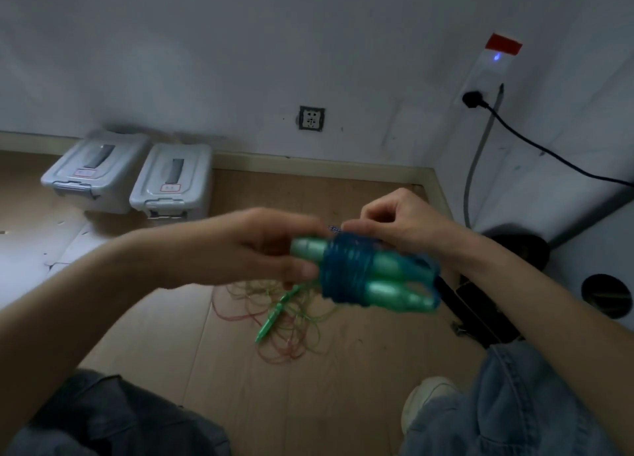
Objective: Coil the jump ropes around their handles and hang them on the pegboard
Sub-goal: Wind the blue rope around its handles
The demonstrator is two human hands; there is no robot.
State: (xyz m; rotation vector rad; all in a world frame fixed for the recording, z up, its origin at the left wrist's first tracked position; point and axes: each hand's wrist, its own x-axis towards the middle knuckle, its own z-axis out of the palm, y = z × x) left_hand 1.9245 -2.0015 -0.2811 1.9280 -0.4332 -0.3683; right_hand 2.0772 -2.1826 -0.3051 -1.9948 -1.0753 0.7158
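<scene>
Left hand grips the paired green handles; right hand pinches blue cord just above them — tuck that end snugly, keeping turns tight.

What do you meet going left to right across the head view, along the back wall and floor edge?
Left storage bin → right storage bin → wall socket → black plug in the power strip with red tape at its top.
</scene>
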